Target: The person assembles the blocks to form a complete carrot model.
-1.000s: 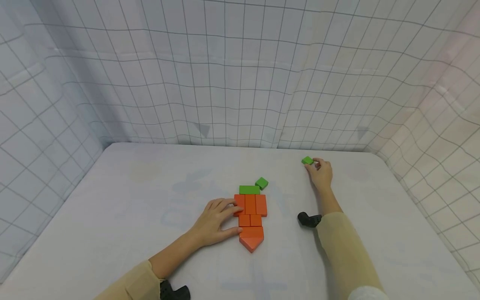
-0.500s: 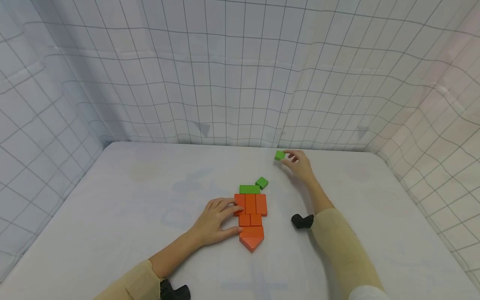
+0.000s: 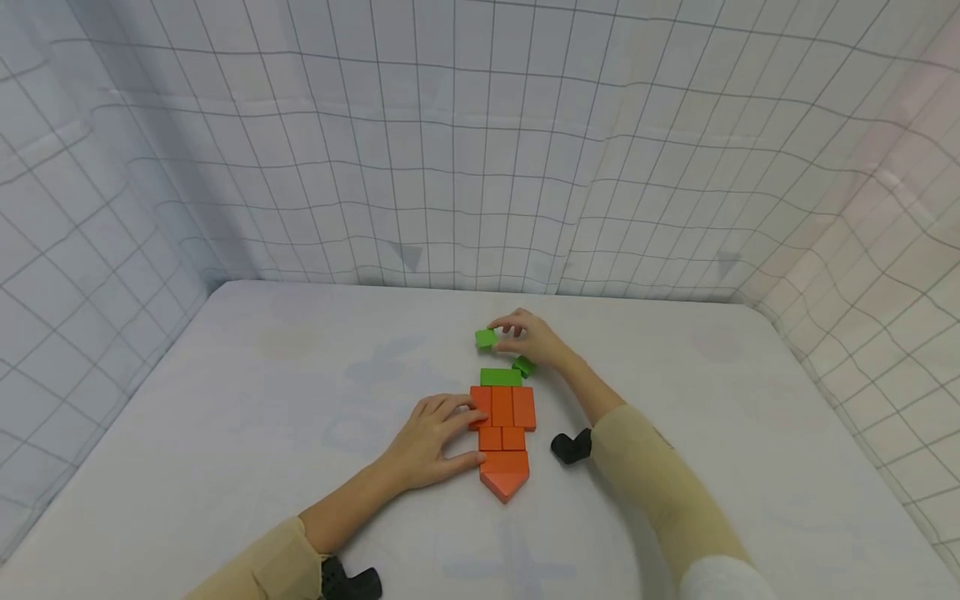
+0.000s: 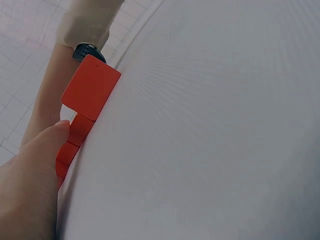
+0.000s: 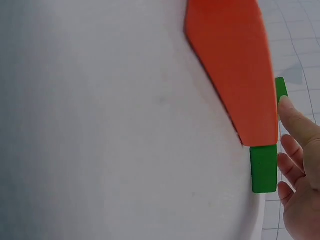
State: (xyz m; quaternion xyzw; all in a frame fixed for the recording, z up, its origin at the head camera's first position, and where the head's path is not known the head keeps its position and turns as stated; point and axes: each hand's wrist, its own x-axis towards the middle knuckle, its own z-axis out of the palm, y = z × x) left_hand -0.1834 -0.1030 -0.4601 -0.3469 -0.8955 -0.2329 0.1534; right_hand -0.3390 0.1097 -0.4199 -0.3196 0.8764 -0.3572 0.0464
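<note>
Orange blocks [image 3: 502, 407] lie edge to edge on the white table, ending in a pointed orange block [image 3: 505, 485] at the near side. Against their far end sits a long green block [image 3: 501, 377]. A small green block [image 3: 523, 367] stands turned at its right corner, partly under my right hand [image 3: 534, 340]. That hand pinches another small green block [image 3: 486, 338] between thumb and fingers, held just beyond the long green one. My left hand [image 3: 427, 446] rests along the left side of the orange blocks, fingers relaxed, fingertips and thumb touching them.
White cloth with a grid of dark lines [image 3: 510, 167] hangs round the table's back and sides. Black devices are strapped at both wrists, the right one [image 3: 572, 447] close beside the orange blocks. The table's back edge [image 3: 637, 298] lies beyond the right hand.
My right hand has carried the small green block leftward from the back right to just beyond the long green block. The left hand has stayed in place.
</note>
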